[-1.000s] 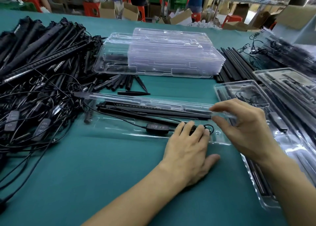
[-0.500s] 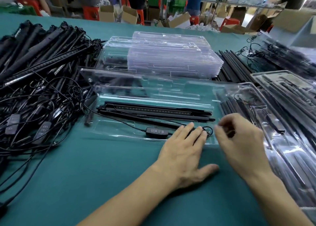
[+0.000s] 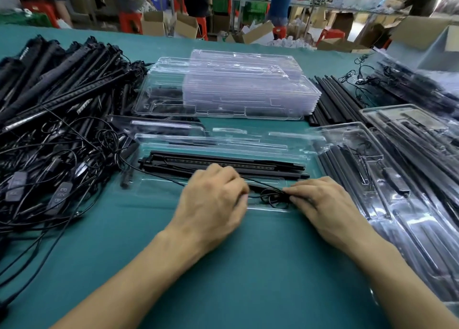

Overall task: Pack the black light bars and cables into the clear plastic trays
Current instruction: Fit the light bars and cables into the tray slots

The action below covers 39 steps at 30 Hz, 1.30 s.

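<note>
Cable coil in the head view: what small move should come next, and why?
Probably tuck the cable coil into the tray: the light bars already lie seated in it, while the coil sits loose between the left hand and the right hand, which pinches it.

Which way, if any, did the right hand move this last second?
Yes: right hand came nearer, from the light bars' right end to the coiled cable.

Mount: head-worn, single wide-angle view.
Facing: forward and down over the green table (image 3: 248, 291), far workshop aisle (image 3: 248, 8) blurred along the top edge.
Nearness: close; left hand (image 3: 213, 199) and right hand (image 3: 320, 204) at centre, forearms (image 3: 149, 274) cut by the bottom edge.
</note>
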Motion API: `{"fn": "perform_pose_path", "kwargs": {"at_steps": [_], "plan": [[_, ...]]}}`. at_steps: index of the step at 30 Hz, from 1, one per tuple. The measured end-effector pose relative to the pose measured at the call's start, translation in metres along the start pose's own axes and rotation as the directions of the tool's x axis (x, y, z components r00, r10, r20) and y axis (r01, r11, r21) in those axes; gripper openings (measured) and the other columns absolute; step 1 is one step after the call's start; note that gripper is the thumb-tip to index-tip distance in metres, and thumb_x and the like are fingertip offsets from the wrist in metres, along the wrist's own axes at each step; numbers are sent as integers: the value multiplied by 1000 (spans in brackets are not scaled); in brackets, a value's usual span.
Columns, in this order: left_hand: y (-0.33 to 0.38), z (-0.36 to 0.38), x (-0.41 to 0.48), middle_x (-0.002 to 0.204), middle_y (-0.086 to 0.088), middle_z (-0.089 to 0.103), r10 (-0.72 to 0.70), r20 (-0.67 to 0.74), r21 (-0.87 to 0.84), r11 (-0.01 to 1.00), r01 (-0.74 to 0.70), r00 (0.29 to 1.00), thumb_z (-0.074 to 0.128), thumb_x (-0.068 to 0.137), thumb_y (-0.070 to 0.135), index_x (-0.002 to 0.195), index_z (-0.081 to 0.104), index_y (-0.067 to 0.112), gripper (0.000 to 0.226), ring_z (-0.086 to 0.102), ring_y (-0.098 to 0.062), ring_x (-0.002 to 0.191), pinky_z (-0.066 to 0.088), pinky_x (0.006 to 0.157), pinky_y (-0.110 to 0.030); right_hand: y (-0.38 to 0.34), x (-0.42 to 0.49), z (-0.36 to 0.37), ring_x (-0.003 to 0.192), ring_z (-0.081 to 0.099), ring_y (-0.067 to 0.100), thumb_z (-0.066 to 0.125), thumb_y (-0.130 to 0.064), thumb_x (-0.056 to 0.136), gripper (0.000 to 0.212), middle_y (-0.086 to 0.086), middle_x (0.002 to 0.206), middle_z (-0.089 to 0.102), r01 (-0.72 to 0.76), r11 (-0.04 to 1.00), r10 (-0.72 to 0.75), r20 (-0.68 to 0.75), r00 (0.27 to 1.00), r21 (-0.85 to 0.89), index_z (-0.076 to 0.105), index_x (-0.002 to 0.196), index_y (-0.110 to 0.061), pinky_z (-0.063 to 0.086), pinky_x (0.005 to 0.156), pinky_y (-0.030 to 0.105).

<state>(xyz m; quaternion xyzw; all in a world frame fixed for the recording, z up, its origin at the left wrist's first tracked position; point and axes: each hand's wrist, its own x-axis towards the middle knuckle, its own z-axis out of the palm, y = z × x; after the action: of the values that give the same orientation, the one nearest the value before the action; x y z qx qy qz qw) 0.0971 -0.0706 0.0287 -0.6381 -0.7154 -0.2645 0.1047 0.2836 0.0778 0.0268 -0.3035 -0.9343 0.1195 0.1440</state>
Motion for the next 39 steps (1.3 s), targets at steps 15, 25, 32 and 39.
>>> {"fn": "perform_pose_path", "kwargs": {"at_steps": [15,25,32,39], "plan": [[-39,-5,-25,93,2,67,188,107,115,973,-200,976,49,94,33,113,74,13,36,63,-25,83,57,71,-38,-2,6,0,105,57,14,71,-24,89,22,-13,108,69,-4,997,4,8,1000,74,75,109,-31,42,93,28],[-37,-5,-11,106,4,65,-23,72,15,1000,22,997,42,96,48,114,72,22,44,60,-23,100,49,86,-42,-6,4,1,85,64,3,73,-6,84,19,-10,89,70,-74,938,93,-40,995,339,77,88,-25,46,79,16],[-31,0,-9,146,5,52,-122,323,209,976,55,939,11,93,63,147,46,24,76,44,-18,137,25,120,-41,-9,7,4,74,63,-3,70,-9,87,15,-16,78,70,-119,917,199,-179,963,381,75,89,-23,45,71,8],[-31,-2,-6,140,10,54,-165,363,266,962,67,917,10,91,68,148,41,33,74,48,-16,130,32,112,-41,-17,10,7,101,60,20,57,-14,92,23,-4,103,65,-183,980,186,-32,982,82,74,101,-25,48,90,34]]}}
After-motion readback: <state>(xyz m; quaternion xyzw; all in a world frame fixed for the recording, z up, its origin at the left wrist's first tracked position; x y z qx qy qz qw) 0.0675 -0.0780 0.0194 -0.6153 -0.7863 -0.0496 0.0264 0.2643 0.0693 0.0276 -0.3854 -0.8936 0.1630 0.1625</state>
